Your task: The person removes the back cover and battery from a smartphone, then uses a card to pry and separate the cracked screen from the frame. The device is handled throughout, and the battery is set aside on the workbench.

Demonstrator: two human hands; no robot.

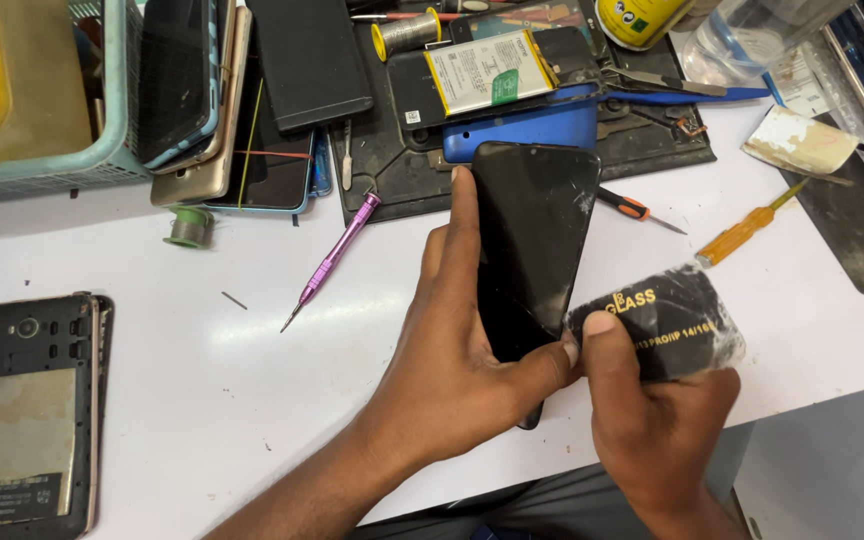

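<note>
My left hand [452, 350] holds a black phone [530, 240] with a cracked screen, tilted up off the white table; the index finger runs along its left edge and the thumb presses its lower right corner. My right hand [652, 410] grips a small black packet with yellow print [677, 320], wrapped in clear film, just right of the phone's lower edge. The right thumb lies on the packet's left end, close to the left thumb.
A purple screwdriver [332, 262] lies left of the phone. An open phone without its back [32, 410] sits at far left. Behind are a black work mat [392, 170] with a battery [487, 70], a blue phone shell [522, 130], orange screwdrivers [747, 232], a solder spool [190, 227] and stacked phones [212, 110].
</note>
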